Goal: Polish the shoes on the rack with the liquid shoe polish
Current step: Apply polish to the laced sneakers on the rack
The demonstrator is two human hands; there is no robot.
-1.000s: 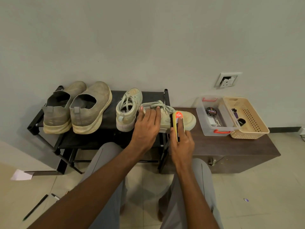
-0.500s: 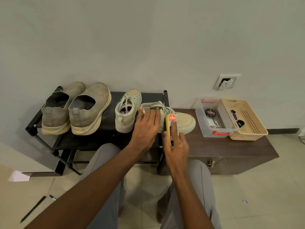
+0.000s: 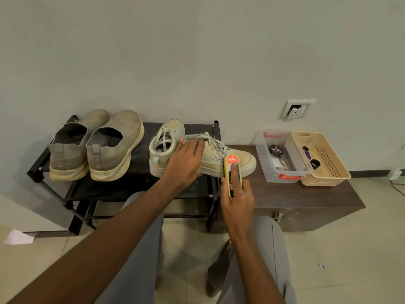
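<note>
On the floor at far left lies a white scrap of paper (image 3: 19, 236). Above it stands the black shoe rack (image 3: 140, 187), its top shelf carrying a pair of grey slip-on shoes (image 3: 96, 145) with heels toward the viewer, side by side and touching. Next on the shelf stands a pale green laced sneaker (image 3: 164, 148), heel also toward the viewer.

The left arm reaches forward from lower left, wrist straight; the left hand (image 3: 185, 161) lies palm down with fingers extended and close together, pressing on the heel half of a second pale green sneaker (image 3: 230, 160). This sneaker lies crosswise, toe to the right, bridging the rack's right edge and the dark wooden worktop (image 3: 306, 196).

The right arm rises from below; the right hand (image 3: 237, 197) holds the yellow liquid shoe polish bottle (image 3: 232, 172), the grip clamped on it with thumb on the left side, index finger laid straight along its top, remaining fingers curled on the right. The bottle's far end meets the sneaker's near side, at mid-length.

On the worktop at right sit a clear plastic box (image 3: 282, 159) holding a round polish tin (image 3: 275, 150), and, touching it, a beige perforated basket (image 3: 322, 159). A wall socket (image 3: 296, 109) is mounted above.
</note>
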